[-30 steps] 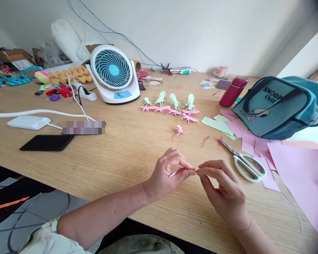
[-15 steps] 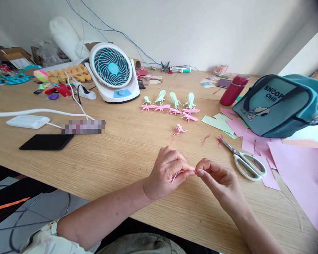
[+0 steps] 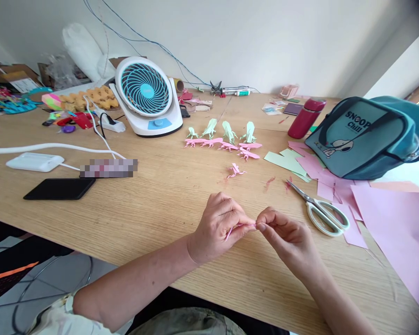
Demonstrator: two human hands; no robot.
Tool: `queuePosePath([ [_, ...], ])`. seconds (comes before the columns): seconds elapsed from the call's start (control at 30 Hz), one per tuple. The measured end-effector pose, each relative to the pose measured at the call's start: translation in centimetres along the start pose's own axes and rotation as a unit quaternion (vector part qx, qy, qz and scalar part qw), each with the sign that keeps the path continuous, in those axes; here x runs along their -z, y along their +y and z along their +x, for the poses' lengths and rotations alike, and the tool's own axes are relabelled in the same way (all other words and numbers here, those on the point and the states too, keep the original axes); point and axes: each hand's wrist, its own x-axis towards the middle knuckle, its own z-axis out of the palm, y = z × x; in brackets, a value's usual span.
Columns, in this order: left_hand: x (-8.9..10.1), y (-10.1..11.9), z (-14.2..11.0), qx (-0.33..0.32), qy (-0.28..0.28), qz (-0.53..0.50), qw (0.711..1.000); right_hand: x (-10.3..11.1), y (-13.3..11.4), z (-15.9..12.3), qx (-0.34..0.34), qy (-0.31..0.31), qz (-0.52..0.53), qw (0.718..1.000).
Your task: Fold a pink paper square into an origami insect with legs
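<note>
Between my fingertips is a small folded piece of pink paper (image 3: 229,233), mostly hidden by my left hand. My left hand (image 3: 220,227) is closed around it, with a thin pink strip showing below the fingers. At its right end my right hand (image 3: 282,233) pinches the tip, thumb against forefinger. Beyond the hands stands a pink paper figure (image 3: 235,170) with thin legs. Behind it are several pink folded paper insects (image 3: 212,142) and a row of several pale green ones (image 3: 229,132).
White-handled scissors (image 3: 323,214) lie right of my hands, near pink paper sheets (image 3: 394,232) and green paper strips (image 3: 282,162). A teal bag (image 3: 366,139) and red flask (image 3: 306,118) stand behind. At left are a fan (image 3: 148,95) and a black phone (image 3: 59,189).
Both hands keep almost the same pose on the pink paper. The whole view has shifted very slightly; nothing on the table has moved.
</note>
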Motion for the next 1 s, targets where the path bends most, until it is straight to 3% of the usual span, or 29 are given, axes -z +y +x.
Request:
queuePosePath([
  [0.57,0.05,0.28,0.03,-0.011,-0.007,0.050,0.999,-0.03,0.10,0.03,-0.010,0.014,-0.015,1.000],
  [1.0,0.02,0.46,-0.02,0.007,-0.028,0.067,0.997,0.27,0.28,0.47,-0.014,0.070,0.011,0.997],
])
